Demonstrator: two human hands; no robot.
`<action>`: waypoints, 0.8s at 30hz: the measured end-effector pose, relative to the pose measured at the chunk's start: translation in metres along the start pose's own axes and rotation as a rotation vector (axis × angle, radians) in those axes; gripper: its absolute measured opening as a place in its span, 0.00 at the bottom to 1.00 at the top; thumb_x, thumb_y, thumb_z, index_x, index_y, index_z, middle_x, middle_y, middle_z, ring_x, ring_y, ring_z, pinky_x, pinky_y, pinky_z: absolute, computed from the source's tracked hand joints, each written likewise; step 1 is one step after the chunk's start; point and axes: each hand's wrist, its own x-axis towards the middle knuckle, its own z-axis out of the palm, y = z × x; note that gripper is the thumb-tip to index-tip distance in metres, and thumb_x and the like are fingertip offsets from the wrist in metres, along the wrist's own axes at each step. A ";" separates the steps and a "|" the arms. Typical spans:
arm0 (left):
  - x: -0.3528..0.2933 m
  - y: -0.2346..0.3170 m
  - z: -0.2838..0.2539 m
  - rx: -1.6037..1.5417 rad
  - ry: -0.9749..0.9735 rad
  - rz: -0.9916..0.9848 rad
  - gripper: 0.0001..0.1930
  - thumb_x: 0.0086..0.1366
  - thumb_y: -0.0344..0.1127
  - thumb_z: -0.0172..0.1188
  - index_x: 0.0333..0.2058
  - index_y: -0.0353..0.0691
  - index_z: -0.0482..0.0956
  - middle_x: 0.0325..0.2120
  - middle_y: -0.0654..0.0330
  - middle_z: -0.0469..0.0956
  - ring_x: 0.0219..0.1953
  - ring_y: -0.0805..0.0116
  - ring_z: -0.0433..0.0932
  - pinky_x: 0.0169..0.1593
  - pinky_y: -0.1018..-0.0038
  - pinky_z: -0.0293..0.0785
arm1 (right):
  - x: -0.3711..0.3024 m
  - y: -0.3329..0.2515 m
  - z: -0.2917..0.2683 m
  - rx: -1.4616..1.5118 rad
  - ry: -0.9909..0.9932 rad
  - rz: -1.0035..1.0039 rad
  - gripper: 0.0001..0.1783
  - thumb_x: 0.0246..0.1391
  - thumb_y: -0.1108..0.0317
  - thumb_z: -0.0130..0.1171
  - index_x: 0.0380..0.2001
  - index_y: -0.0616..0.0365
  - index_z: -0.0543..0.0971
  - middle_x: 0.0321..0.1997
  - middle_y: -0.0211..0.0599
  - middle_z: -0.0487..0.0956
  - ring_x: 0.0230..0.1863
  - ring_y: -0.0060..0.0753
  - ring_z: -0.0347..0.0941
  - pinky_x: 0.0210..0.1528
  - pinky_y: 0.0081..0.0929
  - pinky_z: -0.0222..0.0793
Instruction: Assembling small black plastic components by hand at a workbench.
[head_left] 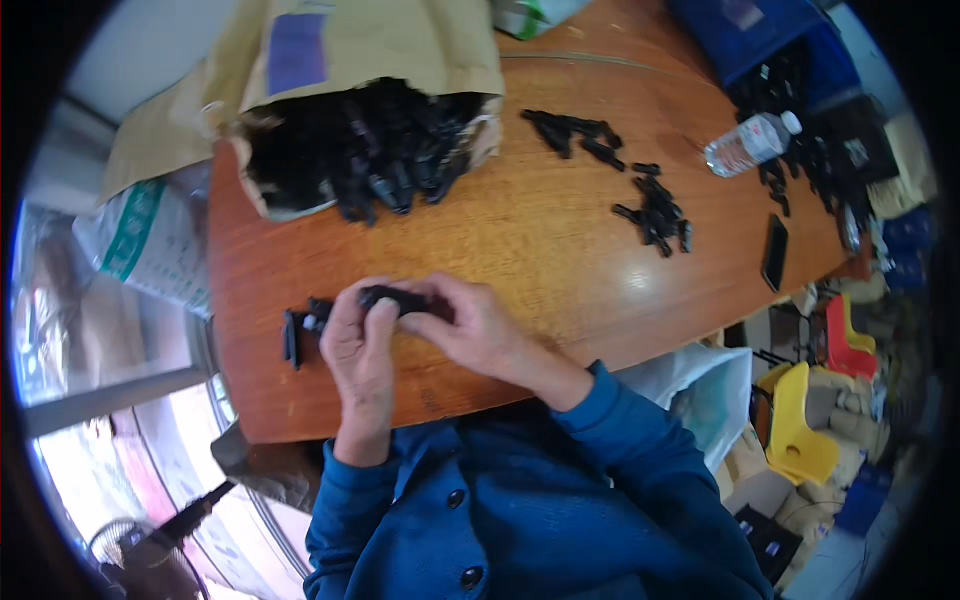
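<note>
A short black tube-like plastic part [397, 297] is held between both hands over the near left of the table. My left hand [357, 345] is closed on its left end, with the thumb lying against it. The fingers of my right hand [480, 328] pinch its right end. Just left of my left hand, a few similar black parts [292, 338] lie on the tabletop. Beyond the hands, a brown paper sack [400, 50] lies on its side, its mouth toward me, full of black parts [385, 150].
The wooden table [520, 250] bears loose black pieces [655, 215] at right of centre. A clear plastic bottle [752, 145] lies near a blue bin [745, 40], and a dark phone [774, 252] rests near the right edge. Yellow chair [800, 430] and white bag [700, 385] stand below.
</note>
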 end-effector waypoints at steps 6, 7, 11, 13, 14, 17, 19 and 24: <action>0.022 -0.021 0.006 -0.144 -0.033 -0.102 0.10 0.65 0.31 0.55 0.43 0.33 0.73 0.35 0.57 0.79 0.38 0.74 0.75 0.46 0.77 0.69 | 0.007 0.011 -0.007 0.037 0.116 0.030 0.11 0.52 0.70 0.63 0.35 0.64 0.75 0.26 0.32 0.77 0.26 0.17 0.70 0.26 0.18 0.66; 0.022 -0.020 0.007 -0.118 -0.046 -0.123 0.10 0.65 0.31 0.55 0.43 0.33 0.73 0.35 0.57 0.79 0.38 0.74 0.75 0.46 0.77 0.69 | 0.007 0.010 -0.012 0.021 0.084 0.046 0.12 0.53 0.69 0.63 0.36 0.64 0.75 0.27 0.36 0.78 0.28 0.21 0.73 0.29 0.20 0.69; 0.017 -0.002 0.003 0.042 -0.142 -0.244 0.09 0.63 0.22 0.52 0.43 0.33 0.73 0.34 0.57 0.78 0.37 0.73 0.76 0.44 0.74 0.72 | -0.005 -0.002 -0.064 -0.227 -0.173 0.072 0.17 0.50 0.66 0.65 0.40 0.62 0.75 0.36 0.41 0.77 0.37 0.32 0.75 0.39 0.27 0.71; 0.024 0.011 -0.014 0.458 -0.323 -0.135 0.11 0.59 0.20 0.54 0.41 0.34 0.73 0.33 0.55 0.78 0.34 0.68 0.78 0.40 0.73 0.73 | -0.014 -0.001 -0.110 -0.624 0.048 -0.127 0.22 0.43 0.67 0.67 0.43 0.61 0.74 0.42 0.42 0.75 0.45 0.42 0.72 0.46 0.32 0.69; 0.032 0.020 -0.019 0.723 -0.435 -0.017 0.11 0.57 0.21 0.56 0.41 0.34 0.73 0.33 0.53 0.78 0.34 0.65 0.78 0.39 0.73 0.73 | -0.013 -0.011 -0.133 -0.794 0.171 -0.061 0.21 0.42 0.69 0.65 0.42 0.60 0.74 0.43 0.43 0.74 0.46 0.47 0.70 0.47 0.36 0.68; 0.062 0.028 -0.031 1.019 -0.264 0.222 0.11 0.57 0.25 0.56 0.40 0.37 0.74 0.39 0.53 0.75 0.38 0.53 0.77 0.40 0.66 0.73 | -0.008 -0.017 -0.186 -1.520 0.263 -0.113 0.19 0.43 0.76 0.57 0.44 0.59 0.74 0.37 0.43 0.73 0.41 0.45 0.69 0.42 0.38 0.69; 0.092 0.015 -0.039 1.229 -0.190 0.405 0.12 0.56 0.25 0.53 0.40 0.40 0.75 0.42 0.55 0.73 0.42 0.52 0.74 0.43 0.64 0.71 | -0.002 -0.002 -0.203 -1.657 0.242 -0.151 0.21 0.44 0.77 0.56 0.45 0.58 0.74 0.36 0.42 0.73 0.41 0.44 0.69 0.41 0.37 0.69; 0.132 -0.014 -0.057 1.487 -0.186 0.702 0.14 0.55 0.26 0.54 0.42 0.43 0.75 0.44 0.58 0.73 0.45 0.57 0.72 0.47 0.63 0.69 | 0.006 -0.003 -0.210 -1.606 0.129 -0.171 0.20 0.47 0.79 0.52 0.46 0.58 0.73 0.40 0.46 0.72 0.38 0.45 0.70 0.39 0.38 0.71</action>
